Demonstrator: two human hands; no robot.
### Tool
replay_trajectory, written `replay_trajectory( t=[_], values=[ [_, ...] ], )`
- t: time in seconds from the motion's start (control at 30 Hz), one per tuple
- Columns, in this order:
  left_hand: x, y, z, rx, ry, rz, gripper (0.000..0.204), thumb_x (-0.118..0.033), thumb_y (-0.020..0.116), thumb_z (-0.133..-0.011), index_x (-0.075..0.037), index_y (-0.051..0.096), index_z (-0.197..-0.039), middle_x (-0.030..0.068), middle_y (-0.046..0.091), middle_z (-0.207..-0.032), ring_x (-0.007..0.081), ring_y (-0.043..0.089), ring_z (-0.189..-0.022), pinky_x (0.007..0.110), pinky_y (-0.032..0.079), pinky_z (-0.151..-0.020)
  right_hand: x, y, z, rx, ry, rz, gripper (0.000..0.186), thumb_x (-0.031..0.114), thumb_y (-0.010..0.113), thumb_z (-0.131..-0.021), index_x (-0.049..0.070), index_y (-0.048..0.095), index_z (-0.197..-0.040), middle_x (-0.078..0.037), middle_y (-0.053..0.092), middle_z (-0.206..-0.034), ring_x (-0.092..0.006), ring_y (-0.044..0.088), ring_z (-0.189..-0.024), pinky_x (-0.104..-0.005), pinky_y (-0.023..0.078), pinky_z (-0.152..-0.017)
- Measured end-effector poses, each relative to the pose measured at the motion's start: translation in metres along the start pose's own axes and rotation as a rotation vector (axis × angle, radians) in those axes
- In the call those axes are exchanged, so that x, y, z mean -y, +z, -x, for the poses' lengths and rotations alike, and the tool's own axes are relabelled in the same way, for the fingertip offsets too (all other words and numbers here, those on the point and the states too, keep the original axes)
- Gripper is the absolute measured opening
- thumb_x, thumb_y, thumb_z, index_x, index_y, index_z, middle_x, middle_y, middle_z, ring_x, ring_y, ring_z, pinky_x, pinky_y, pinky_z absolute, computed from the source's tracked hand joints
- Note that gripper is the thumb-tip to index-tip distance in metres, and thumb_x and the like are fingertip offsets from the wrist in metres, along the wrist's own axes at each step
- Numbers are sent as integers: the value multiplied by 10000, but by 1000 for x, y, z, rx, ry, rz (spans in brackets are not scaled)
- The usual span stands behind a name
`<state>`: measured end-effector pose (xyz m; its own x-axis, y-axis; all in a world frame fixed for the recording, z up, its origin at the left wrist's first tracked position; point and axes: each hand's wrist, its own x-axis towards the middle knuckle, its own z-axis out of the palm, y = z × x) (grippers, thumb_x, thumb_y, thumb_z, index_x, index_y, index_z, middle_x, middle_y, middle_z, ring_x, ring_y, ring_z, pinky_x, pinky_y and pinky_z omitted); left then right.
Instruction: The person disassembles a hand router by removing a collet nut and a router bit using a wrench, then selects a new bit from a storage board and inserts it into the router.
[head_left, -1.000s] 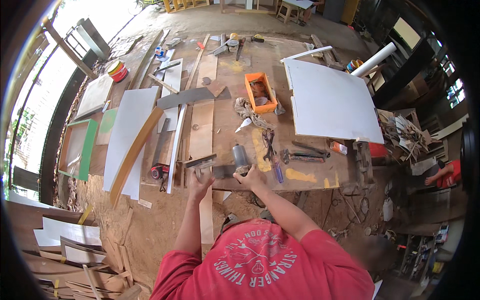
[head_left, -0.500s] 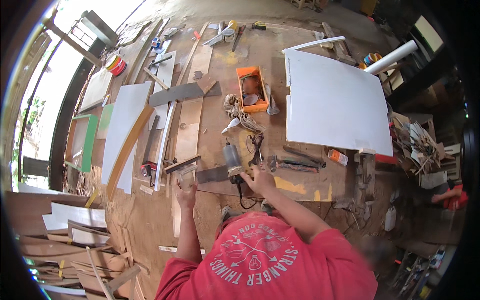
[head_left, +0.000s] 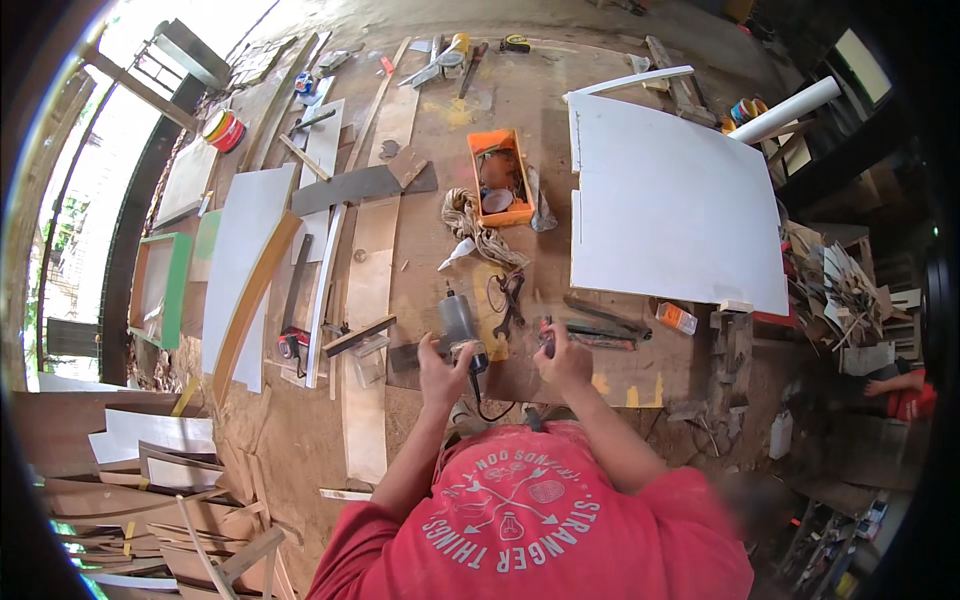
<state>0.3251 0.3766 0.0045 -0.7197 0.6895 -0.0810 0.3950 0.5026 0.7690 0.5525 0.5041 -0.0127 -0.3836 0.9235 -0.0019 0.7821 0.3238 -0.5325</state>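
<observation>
My left hand (head_left: 443,378) curls its fingers around the lower end of a trim router motor (head_left: 458,320), a dark cylinder with a bare spindle at its far end. A black cord (head_left: 482,397) runs from its near end. In my right hand (head_left: 567,362) is a screwdriver (head_left: 547,340) with a red and black handle; its shaft is blurred and points away from me. Between the hands and slightly beyond lie dark open-ended wrenches (head_left: 507,305). Left of the router motor rests a clear plastic base (head_left: 370,362) beside a dark-edged wood strip (head_left: 360,336).
An orange bin (head_left: 503,216) of small parts stands past a bundled cloth (head_left: 460,215) and a white glue bottle (head_left: 457,254). A large white panel (head_left: 675,200) covers the right side. Dark tools (head_left: 600,335) lie right of my hand. Boards and a curved wooden piece (head_left: 250,310) fill the left.
My left hand has let go of the clear base and moved right to the router motor. My right hand has left the motor and moved right, now with the screwdriver picked up.
</observation>
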Motion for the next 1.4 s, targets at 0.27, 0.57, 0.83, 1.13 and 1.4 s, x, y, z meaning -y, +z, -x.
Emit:
replay_trajectory(
  t=[0.27, 0.57, 0.83, 1.13, 1.4],
  values=[
    [-6, 6, -43, 254, -53, -256, 1209, -488, 892, -752, 66, 237, -1605, 308, 539, -1396, 446, 561, -1311, 485, 480, -1106, -13, -13, -44, -100, -18, 283, 317, 322, 757, -861, 118, 674, -1089, -138, 714, -960, -364, 683, -967, -502, 568, -846],
    [37, -43, -54, 405, 252, -496, 1094, -381, 870, -740, -63, 310, -1625, 259, 579, -1374, 419, 568, -1300, 508, 482, -1089, 58, 58, -67, -23, -59, 296, 312, 381, 793, -849, 100, 745, -977, -102, 715, -1064, -311, 634, -1123, -475, 511, -987],
    [34, -43, -61, 488, 230, -428, 1028, -453, 859, -747, 9, 394, -1538, 260, 600, -1396, 433, 567, -1316, 487, 472, -1128, 66, 29, -86, 235, 148, -28, 204, 240, 724, -885, 58, 715, -975, -141, 762, -863, -286, 744, -874, -438, 577, -766],
    [53, -36, -63, 443, 300, -435, 993, -468, 852, -753, 48, 419, -1482, 272, 598, -1369, 431, 576, -1289, 477, 472, -1114, 169, -184, -74, 242, -145, -1233, 206, 94, 688, -977, -20, 692, -1149, -144, 788, -1081, -205, 762, -964, -305, 578, -858],
    [42, -37, -57, 401, 307, -400, 829, -400, 878, -717, 63, 496, -1289, 290, 616, -1237, 442, 613, -1191, 497, 507, -1045, 194, -263, -57, -458, -672, -875, 173, 128, 705, -1015, -22, 662, -1088, -105, 748, -920, -168, 708, -871, -305, 554, -854]
  ],
)
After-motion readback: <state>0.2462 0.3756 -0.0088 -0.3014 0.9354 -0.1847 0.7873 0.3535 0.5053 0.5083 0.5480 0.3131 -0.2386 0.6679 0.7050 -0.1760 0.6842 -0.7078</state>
